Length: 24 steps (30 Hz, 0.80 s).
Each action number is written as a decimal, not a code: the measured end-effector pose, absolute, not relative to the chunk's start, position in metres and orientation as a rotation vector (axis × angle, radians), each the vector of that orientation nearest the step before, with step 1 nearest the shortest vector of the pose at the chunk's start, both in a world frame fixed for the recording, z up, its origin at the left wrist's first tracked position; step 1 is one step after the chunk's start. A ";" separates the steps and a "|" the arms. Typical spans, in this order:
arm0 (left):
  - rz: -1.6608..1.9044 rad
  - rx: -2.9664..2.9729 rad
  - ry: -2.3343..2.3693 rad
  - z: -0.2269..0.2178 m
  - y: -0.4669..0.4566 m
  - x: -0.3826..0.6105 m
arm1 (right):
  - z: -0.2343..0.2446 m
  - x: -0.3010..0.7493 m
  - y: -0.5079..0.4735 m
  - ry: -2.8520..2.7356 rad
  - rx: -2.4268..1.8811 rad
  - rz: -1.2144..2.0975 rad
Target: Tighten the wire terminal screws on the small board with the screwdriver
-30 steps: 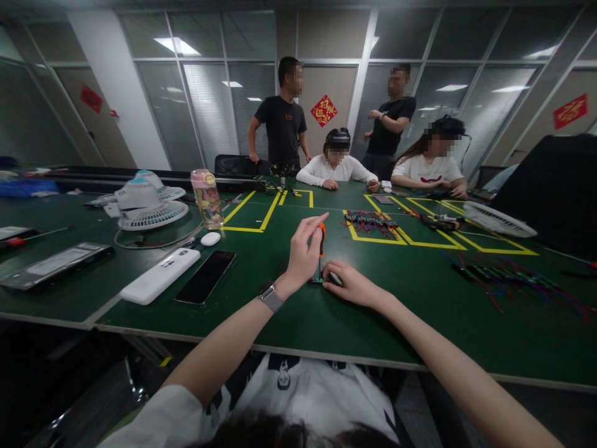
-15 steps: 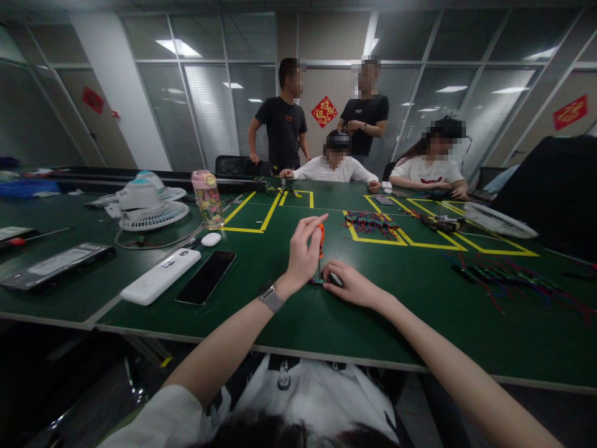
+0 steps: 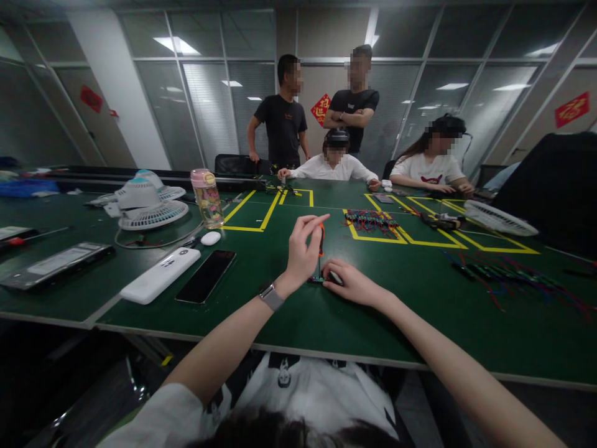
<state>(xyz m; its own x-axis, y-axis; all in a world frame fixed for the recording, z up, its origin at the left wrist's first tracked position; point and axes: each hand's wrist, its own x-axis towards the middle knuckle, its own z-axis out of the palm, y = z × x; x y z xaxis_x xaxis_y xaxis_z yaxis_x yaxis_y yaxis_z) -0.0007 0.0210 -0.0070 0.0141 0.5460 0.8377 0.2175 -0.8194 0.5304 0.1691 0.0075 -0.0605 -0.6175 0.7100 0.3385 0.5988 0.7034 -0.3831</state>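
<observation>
here, the left hand (image 3: 302, 251) holds an upright screwdriver (image 3: 321, 248).

An office-like room serving as an electronics workshop. Beyond the left grip (image 3: 302, 252) and its orange-handled screwdriver (image 3: 321, 247), glass partitions (image 3: 249, 37) with blinds (image 3: 205, 115) rise behind people (image 3: 286, 127) across a long green bench (image 3: 289, 323). Yellow tape (image 3: 242, 229) marks areas ahead of the grip; wired circuit boards (image 3: 370, 223) lie ahead to its right, a white fan (image 3: 152, 214) to its left.

A single head-worn view looks forward and down across the table (image 3: 326, 336), left hand (image 3: 302, 252) and right hand (image 3: 351, 283) near.
</observation>
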 end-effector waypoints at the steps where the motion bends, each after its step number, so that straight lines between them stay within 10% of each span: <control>1: 1.853 2.026 0.753 -0.008 0.022 0.000 | -0.061 0.169 0.008 -2.443 -1.005 0.323; 24: 1.819 2.138 0.724 -0.006 0.021 0.001 | -0.061 0.170 0.008 -2.433 -1.003 0.321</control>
